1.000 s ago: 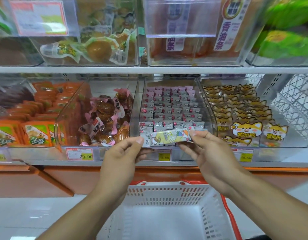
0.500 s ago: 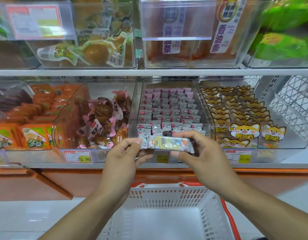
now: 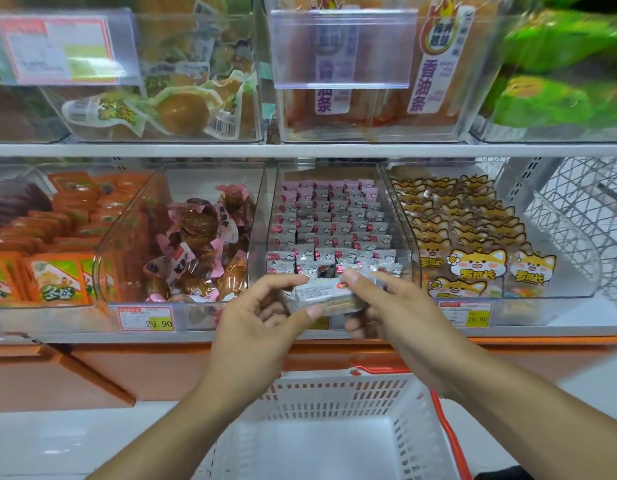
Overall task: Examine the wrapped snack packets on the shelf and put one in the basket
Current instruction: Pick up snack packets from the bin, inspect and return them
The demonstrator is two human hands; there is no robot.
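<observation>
Your left hand and right hand both pinch one snack packet at the shelf's front edge, above the basket.

Your head cam feed is bright and evenly lit, diffuse store light from above, no hard shadows; only soft shade under the hands and beneath the shelf edge. Glare streaks on the clear bin fronts and the empty label holder. Motion blur smears the upper row, worst on the green packs top right and the top-left price card. Wide-angle bowing bends the frame edges. Centre packets read fairly sharp; your forearms go soft at the bottom.
</observation>
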